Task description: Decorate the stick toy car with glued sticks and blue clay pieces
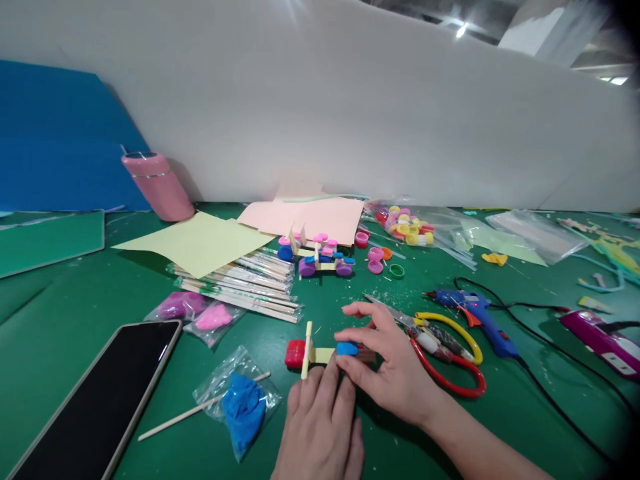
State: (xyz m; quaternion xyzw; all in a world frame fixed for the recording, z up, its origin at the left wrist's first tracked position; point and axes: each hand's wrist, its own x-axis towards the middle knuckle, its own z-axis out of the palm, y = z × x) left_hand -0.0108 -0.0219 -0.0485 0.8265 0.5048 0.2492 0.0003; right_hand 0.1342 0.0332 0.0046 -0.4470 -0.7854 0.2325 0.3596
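A small toy vehicle made of a craft stick (323, 355) with a red wheel (295, 354) and an upright stick (307, 350) sits on the green table in front of me. My right hand (395, 367) pinches a flat blue clay piece (347, 349) between thumb and finger, over the toy's stick. My left hand (317, 423) lies with fingers stretched out, the fingertips against the toy's near side and close to the blue piece. The toy's right end is partly hidden behind my right hand. Left of the toy, a bag of blue clay (243, 407) lies across a thin wooden stick (200, 408).
Scissors (450, 347) and a blue glue gun (483, 313) with a cord lie at right. Behind stand similar finished toys (325, 260), near bottle caps (375, 260) and wrapped sticks (240, 287). A phone (100, 400) and pink clay bags (213, 317) are at left.
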